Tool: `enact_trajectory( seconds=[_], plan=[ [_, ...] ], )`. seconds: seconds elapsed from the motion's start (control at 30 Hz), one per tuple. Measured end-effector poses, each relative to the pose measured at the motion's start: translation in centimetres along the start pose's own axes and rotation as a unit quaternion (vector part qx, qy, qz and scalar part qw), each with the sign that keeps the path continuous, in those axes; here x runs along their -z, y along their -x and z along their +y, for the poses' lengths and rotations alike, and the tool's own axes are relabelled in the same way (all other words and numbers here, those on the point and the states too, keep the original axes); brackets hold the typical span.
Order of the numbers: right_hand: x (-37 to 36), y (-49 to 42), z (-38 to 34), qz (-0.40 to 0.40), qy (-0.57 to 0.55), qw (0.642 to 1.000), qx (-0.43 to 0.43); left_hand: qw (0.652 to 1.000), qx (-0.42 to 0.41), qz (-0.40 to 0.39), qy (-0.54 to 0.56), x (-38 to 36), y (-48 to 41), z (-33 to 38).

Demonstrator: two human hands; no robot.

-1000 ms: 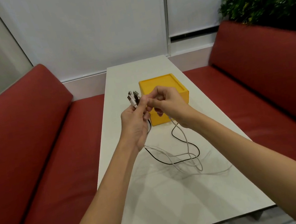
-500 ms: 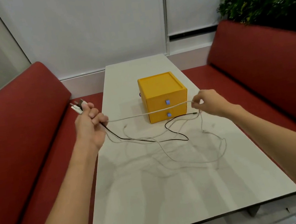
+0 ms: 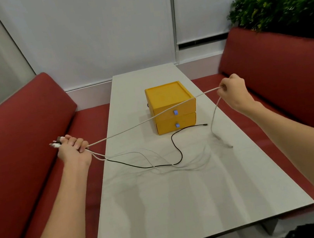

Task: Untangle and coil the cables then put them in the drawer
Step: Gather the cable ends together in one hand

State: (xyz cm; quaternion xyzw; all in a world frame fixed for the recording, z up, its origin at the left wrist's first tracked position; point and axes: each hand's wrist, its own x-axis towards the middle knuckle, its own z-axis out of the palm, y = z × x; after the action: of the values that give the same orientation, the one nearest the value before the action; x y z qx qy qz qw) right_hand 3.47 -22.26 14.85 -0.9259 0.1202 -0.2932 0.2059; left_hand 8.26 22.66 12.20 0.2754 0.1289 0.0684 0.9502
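White cable (image 3: 133,127) is stretched taut across the middle of the frame, from the left hand (image 3: 73,150) at centre left to the right hand (image 3: 233,92) at upper right, in front of the yellow drawer box (image 3: 165,95). It is gripped by both fists. Plug ends (image 3: 57,143) are also held by the left. A black cable (image 3: 179,152) is laid on the table (image 3: 185,206) among thin white strands, whose number cannot be made out.

We have drawn our hands apart: the left hand (image 3: 73,151) is now past the table's (image 3: 185,206) left edge and the right hand (image 3: 233,92) past its right edge. The white cable (image 3: 148,120) stretches taut between them, and the black cable (image 3: 176,146) has spread out flat.
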Motion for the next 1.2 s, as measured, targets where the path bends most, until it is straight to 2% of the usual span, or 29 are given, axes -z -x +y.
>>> enact_trajectory(
  seconds=[0.17, 0.27, 0.33, 0.37, 0.43, 0.47, 0.5, 0.53, 0.6, 0.67, 0.7, 0.73, 0.8, 0.87, 0.9, 1.1, 1.2],
  plan=[
    [0.9, 0.3, -2.2, 0.028, -0.130, 0.991, 0.003, 0.999, 0.023, -0.013, -0.033, -0.2, 0.8, 0.0],
    [-0.8, 2.7, -2.8, -0.012, -0.149, 0.988, 0.034, 0.996, 0.032, -0.064, -0.057, -1.3, 1.9, -0.2],
    [-2.6, 4.6, -2.5, -0.092, -0.084, 0.989, 0.080, 0.992, 0.044, -0.105, -0.055, -2.1, 2.7, -0.5],
    [-3.3, 5.5, -2.1, -0.162, -0.048, 0.981, 0.092, 0.990, 0.051, -0.120, -0.052, -2.5, 3.0, -0.7],
    [-4.5, 7.2, -1.6, -0.343, 0.060, 0.933, 0.093, 0.985, 0.065, -0.147, -0.057, -3.4, 3.8, -1.3],
    [-4.9, 7.8, -1.4, -0.416, 0.114, 0.898, 0.084, 0.982, 0.074, -0.157, -0.070, -3.9, 4.4, -1.6],
    [-5.0, 8.1, -1.3, -0.454, 0.152, 0.875, 0.074, 0.978, 0.086, -0.166, -0.089, -4.4, 5.0, -2.1],
    [-4.9, 8.2, -1.6, -0.461, 0.165, 0.869, 0.069, 0.973, 0.100, -0.174, -0.112, -4.8, 5.7, -2.6],
    [-4.0, 7.8, -3.3, -0.397, 0.120, 0.907, 0.074, 0.958, 0.126, -0.201, -0.163, -5.6, 7.6, -3.9],
    [-2.8, 7.7, -6.0, -0.288, -0.035, 0.955, 0.054, 0.937, 0.147, -0.232, -0.217, -6.1, 9.8, -5.4],
    [-1.9, 8.0, -7.9, -0.256, -0.144, 0.955, 0.027, 0.925, 0.158, -0.249, -0.241, -6.3, 10.8, -6.2],
    [-1.0, 8.4, -9.9, -0.246, -0.256, 0.935, -0.003, 0.912, 0.169, -0.265, -0.263, -6.4, 11.7, -7.0],
    [0.2, 9.6, -13.2, -0.260, -0.422, 0.867, -0.051, 0.886, 0.184, -0.298, -0.303, -6.5, 13.2, -8.4],
    [1.1, 10.8, -15.0, -0.278, -0.498, 0.818, -0.070, 0.864, 0.192, -0.322, -0.336, -6.7, 14.4, -9.2],
    [1.3, 11.3, -15.5, -0.282, -0.514, 0.807, -0.070, 0.858, 0.192, -0.328, -0.347, -6.7, 14.9, -9.5],
    [1.2, 12.8, -13.9, -0.268, -0.495, 0.824, -0.072, 0.836, 0.185, -0.313, -0.410, -5.3, 15.7, -10.3],
    [1.1, 13.3, -13.5, -0.272, -0.517, 0.807, -0.086, 0.827, 0.152, -0.308, -0.446, -4.5, 15.6, -10.6]
  ],
)
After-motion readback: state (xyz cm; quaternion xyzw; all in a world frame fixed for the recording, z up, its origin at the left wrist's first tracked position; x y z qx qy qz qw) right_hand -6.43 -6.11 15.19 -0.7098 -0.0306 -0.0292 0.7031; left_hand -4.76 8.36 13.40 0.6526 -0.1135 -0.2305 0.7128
